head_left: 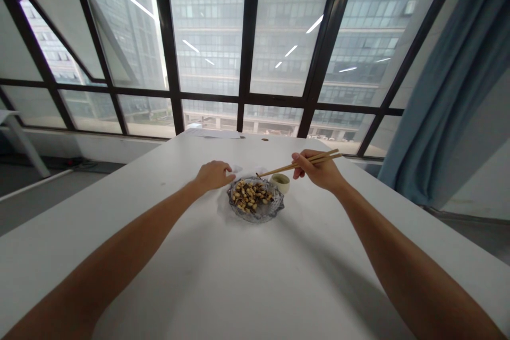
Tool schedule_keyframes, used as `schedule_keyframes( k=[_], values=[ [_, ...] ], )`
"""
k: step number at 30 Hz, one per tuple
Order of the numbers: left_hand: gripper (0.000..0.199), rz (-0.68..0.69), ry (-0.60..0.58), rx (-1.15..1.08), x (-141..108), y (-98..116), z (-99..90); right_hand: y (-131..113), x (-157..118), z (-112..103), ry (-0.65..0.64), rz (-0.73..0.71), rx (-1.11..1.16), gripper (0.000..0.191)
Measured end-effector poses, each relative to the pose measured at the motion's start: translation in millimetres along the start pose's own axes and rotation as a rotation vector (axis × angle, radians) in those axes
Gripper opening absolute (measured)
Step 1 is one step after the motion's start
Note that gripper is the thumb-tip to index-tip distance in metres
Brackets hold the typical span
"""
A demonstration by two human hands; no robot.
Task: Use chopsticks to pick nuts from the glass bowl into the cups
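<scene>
A clear, scalloped glass plate [274, 212] holds a heap of small yellow-brown pieces [249, 195], mostly on its left side. Just behind its right rim stands a small pale cup [281, 184]. My right hand [316, 169] grips a pair of wooden chopsticks [285, 168], their tips near the plate's back rim with a small dark piece at them; whether they pinch it is unclear. My left hand [215, 175] is beside the plate's back left edge, fingers apart and holding nothing.
The white table [191, 271] stretches toward large windows. White papers [213, 133] and a small round brownish thing [265, 139] lie at its far end. A blue curtain [442, 90] hangs at the right.
</scene>
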State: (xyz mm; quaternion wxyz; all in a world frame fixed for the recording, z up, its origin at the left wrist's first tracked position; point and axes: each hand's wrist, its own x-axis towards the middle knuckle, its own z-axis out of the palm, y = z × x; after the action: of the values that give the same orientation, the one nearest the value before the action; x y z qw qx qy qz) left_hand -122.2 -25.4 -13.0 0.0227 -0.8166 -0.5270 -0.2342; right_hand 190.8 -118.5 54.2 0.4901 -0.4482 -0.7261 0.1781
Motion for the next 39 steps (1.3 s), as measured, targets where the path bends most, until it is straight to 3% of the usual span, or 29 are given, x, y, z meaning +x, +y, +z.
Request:
schedule_keyframes(
  k=[3,6,9,12,16,22,31,39],
  values=[
    [0.047,-0.009,0.166,-0.077,0.8,-34.6,-3.0,0.3,0.3,0.0,0.0,-0.004,-0.006,0.063],
    [0.069,-0.062,0.146,-0.173,-6.3,-67.1,6.7,1.7,0.8,0.5,-0.005,-0.006,-0.002,0.062],
    [0.064,-0.13,0.091,-0.257,-16.6,-82.8,22.3,3.8,1.3,1.4,-0.021,-0.003,-0.01,0.062],
    [0.068,-0.115,0.129,-0.312,-23.6,-81.5,35.1,5.1,1.1,2.7,-0.081,0.026,-0.011,0.063],
    [0.067,0.069,0.274,-0.273,-28.5,-72.3,44.8,8.1,-0.7,3.7,-0.247,0.091,-0.012,0.06],
    [0.063,0.23,0.275,-0.25,-33.4,-68.4,47.6,11.2,-1.9,3.6,-0.382,0.123,0.0,0.053],
    [0.064,0.067,0.33,-0.292,-33.6,-69.2,52.0,-3.0,-6.9,19.3,-0.439,0.134,0.071,0.056],
    [0.068,-0.126,0.302,-0.336,-27.7,-73.9,57.3,-0.2,-11.3,42.2,-0.376,0.103,0.136,0.052]
  ],
)
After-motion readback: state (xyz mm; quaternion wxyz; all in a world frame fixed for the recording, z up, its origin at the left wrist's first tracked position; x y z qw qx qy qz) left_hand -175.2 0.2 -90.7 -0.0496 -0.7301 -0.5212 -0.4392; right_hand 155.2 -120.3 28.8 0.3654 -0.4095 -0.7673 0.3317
